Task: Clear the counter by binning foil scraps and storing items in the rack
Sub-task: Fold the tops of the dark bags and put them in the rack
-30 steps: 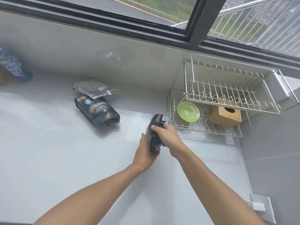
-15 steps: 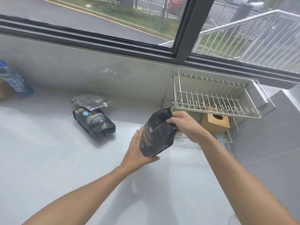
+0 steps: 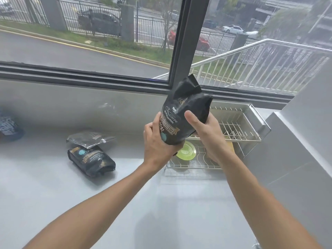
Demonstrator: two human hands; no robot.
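A black coffee bag [image 3: 186, 112] is held upright in the air, in front of the two-tier wire rack [image 3: 251, 123]. My left hand [image 3: 158, 142] grips its lower left side and bottom. My right hand [image 3: 208, 135] grips its right side, thumb across the front. A second black coffee bag [image 3: 91, 159] lies flat on the grey counter at the left. Just behind it lies a silver foil scrap [image 3: 89, 139]. The rack stands at the counter's right end against the wall.
A green plate [image 3: 186, 151] lies in the rack's lower tier, and a wooden box [image 3: 230, 146] shows behind my right wrist. A blue packet [image 3: 8, 127] sits at the far left edge. A window runs along the back; a grey wall rises at the right.
Both hands have lifted the coffee bag off the counter, up and right to the rack's upper tier height, turning it upright. The camera has tilted up toward the window.
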